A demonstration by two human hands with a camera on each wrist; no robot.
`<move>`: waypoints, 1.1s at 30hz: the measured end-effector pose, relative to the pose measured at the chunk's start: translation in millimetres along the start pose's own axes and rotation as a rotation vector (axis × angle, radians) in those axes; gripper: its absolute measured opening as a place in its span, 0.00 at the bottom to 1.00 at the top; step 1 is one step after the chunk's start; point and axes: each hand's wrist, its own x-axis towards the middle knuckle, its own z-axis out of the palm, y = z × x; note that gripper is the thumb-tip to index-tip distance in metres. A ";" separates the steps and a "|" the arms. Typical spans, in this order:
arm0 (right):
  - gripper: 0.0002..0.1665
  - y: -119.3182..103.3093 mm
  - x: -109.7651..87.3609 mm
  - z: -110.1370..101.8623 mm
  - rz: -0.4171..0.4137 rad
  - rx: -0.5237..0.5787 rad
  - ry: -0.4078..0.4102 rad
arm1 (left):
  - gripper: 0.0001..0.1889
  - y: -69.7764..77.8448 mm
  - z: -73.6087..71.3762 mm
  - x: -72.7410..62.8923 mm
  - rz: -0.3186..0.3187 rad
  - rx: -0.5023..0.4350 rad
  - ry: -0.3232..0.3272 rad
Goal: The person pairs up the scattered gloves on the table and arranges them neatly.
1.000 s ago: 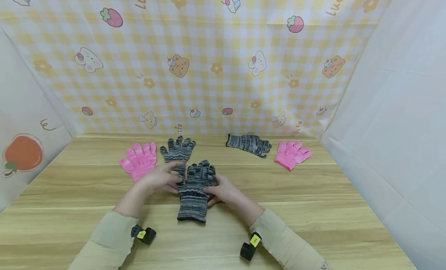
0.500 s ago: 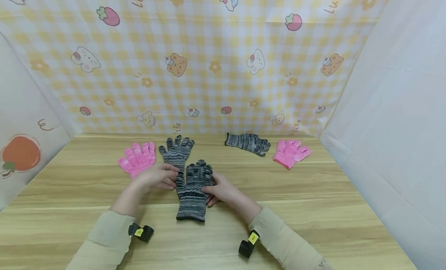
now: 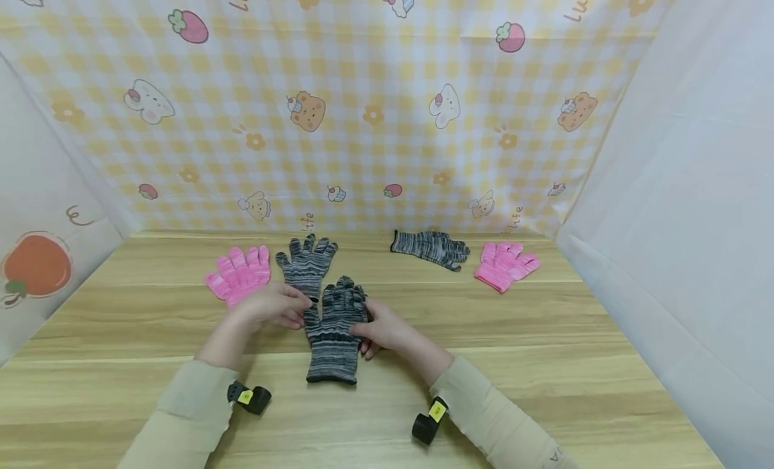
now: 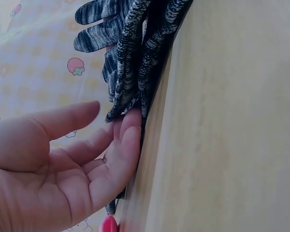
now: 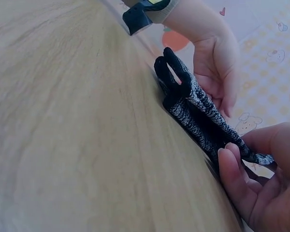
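A black-and-grey knit glove (image 3: 334, 338) lies in front of me, cuff toward me and fingers away. My right hand (image 3: 390, 331) pinches its right edge, thumb on top and fingers underneath. In the right wrist view the knit fabric (image 5: 200, 113) shows as two layers with a gap between them. My left hand (image 3: 275, 306) is at the glove's thumb side. Its fingertips reach under the fabric edge in the left wrist view, while the thumb (image 4: 75, 118) stands apart from the cloth. Just beyond lies another black-and-grey glove (image 3: 306, 264), fingers spread.
A pink glove (image 3: 242, 274) lies at the left, partly behind my left hand. Farther back on the right are a third black-and-grey glove (image 3: 429, 248), lying sideways, and a second pink glove (image 3: 504, 266). A checked curtain (image 3: 375, 153) hangs behind the wooden table (image 3: 514, 361).
My left hand has drawn back slightly to the left from the front glove, uncovering more of its thumb and of the glove behind. My right hand keeps its hold, nearly still.
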 end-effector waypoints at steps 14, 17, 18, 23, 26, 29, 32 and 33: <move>0.13 -4.4 -0.9 -0.7 0.021 -0.039 0.009 | 0.11 4.6 2.3 3.7 -0.085 0.015 0.057; 0.13 -4.9 -1.0 -1.0 0.032 -0.034 0.016 | 0.11 5.2 2.7 5.5 -0.081 0.042 0.056; 0.13 -5.0 -1.0 -1.0 0.036 -0.030 0.018 | 0.12 5.5 2.9 6.1 -0.078 0.056 0.057; 0.13 -5.4 -0.5 -0.3 0.046 -0.033 0.032 | 0.11 7.8 4.8 9.0 -0.074 0.158 0.061; 0.14 -5.2 0.6 0.0 0.051 -0.032 0.035 | 0.07 9.4 6.2 9.9 -0.075 0.218 0.074; 0.17 -4.2 2.2 -0.3 0.065 -0.016 0.039 | 0.03 10.4 6.9 10.2 -0.075 0.268 0.089; 0.26 -3.4 2.6 -1.0 0.080 0.007 0.047 | 0.03 10.3 6.1 10.5 -0.072 0.296 0.091; 0.30 -3.5 2.0 -1.2 0.082 0.015 0.049 | 0.04 10.1 5.5 10.7 -0.072 0.297 0.088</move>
